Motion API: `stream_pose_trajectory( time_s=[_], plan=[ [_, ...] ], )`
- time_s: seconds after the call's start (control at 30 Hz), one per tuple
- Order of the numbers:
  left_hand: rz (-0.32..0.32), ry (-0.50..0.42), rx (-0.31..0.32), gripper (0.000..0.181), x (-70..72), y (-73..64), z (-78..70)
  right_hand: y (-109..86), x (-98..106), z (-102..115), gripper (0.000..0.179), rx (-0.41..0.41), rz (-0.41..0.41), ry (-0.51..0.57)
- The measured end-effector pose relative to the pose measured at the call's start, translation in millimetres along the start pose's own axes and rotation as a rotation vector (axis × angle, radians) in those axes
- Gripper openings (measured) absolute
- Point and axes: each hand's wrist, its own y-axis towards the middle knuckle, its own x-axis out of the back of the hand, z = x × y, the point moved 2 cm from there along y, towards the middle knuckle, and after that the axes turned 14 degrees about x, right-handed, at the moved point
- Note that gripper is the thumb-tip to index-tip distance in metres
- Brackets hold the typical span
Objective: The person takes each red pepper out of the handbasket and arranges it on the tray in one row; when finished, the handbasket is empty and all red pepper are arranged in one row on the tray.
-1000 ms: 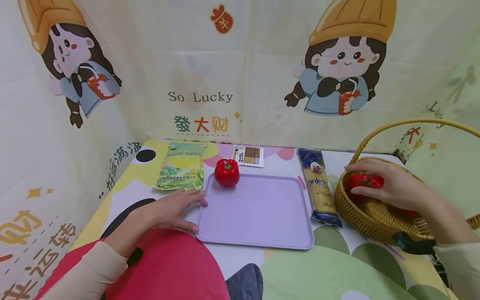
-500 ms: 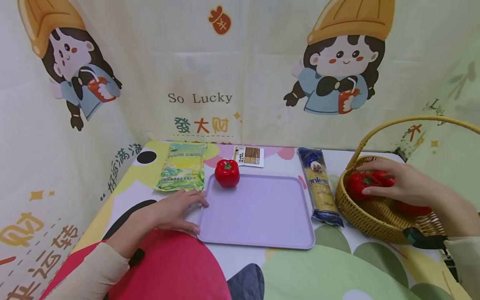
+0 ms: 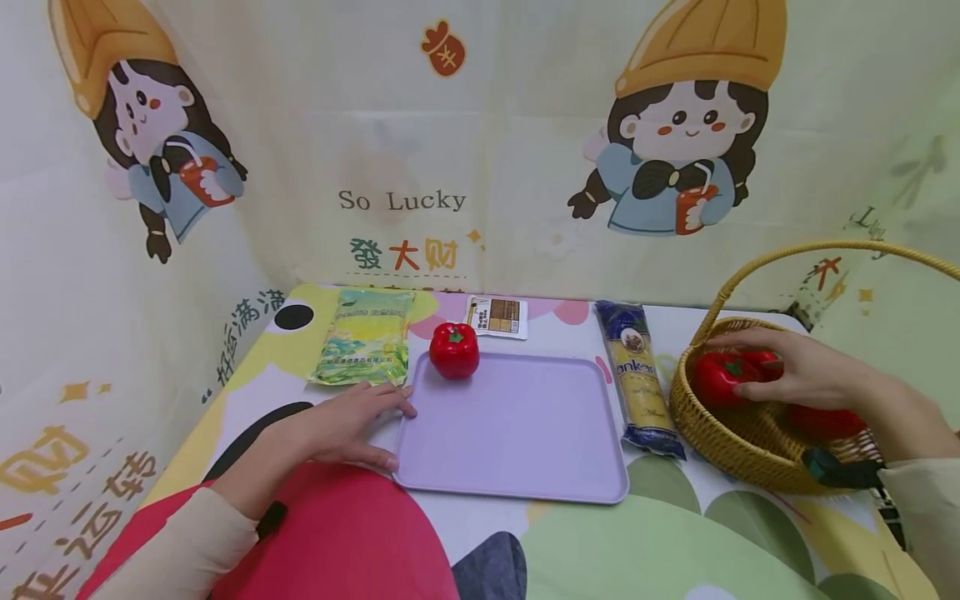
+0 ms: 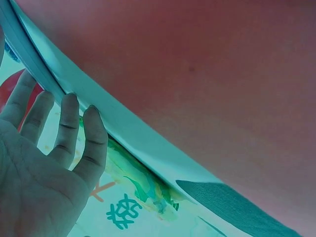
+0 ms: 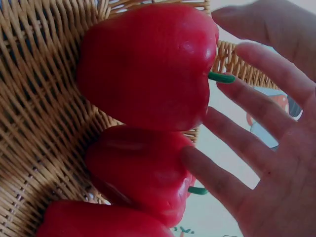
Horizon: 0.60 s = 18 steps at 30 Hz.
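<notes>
My right hand (image 3: pixel 813 362) reaches into the wicker basket (image 3: pixel 701 429) with its fingers spread over the red bell peppers. In the right wrist view its fingertips stand right at the stem end of one large bell pepper (image 5: pixel 148 69), and a fingertip overlaps a second bell pepper (image 5: pixel 143 170) beside it. A third bell pepper (image 5: pixel 103 220) lies at the bottom edge of that view. My left hand (image 3: pixel 341 423) rests with extended fingers at the left edge of the lilac tray (image 3: pixel 517 433). Another red bell pepper (image 3: pixel 454 351) sits upright in the tray's far left corner.
A yellow-green packet (image 3: pixel 365 337) lies behind the left hand. Beyond the tray is a small white-and-brown packet (image 3: pixel 498 317). A blue-and-yellow pasta packet (image 3: pixel 640 379) lies between tray and basket. The basket's tall handle (image 3: pixel 840 244) arches over the right arm.
My right hand has shifted a little to the right within the basket, and more of the nearest pepper shows beside the thumb. The left hand and tray stay in place.
</notes>
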Motion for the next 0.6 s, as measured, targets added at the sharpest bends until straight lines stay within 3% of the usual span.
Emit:
stream_pose_trajectory(
  time_s=[0.33, 0.6],
  plan=[
    [0.002, 0.018, 0.019, 0.071, 2.1, 2.6, -1.7, 2.0, 3.5, -4.0, 0.063, 0.011, 0.047, 0.034],
    [0.007, 0.007, 0.005, 0.071, 0.2, 2.6, 0.4, 5.4, 0.9, -2.9, 0.069, -0.046, 0.122, 0.128]
  ],
)
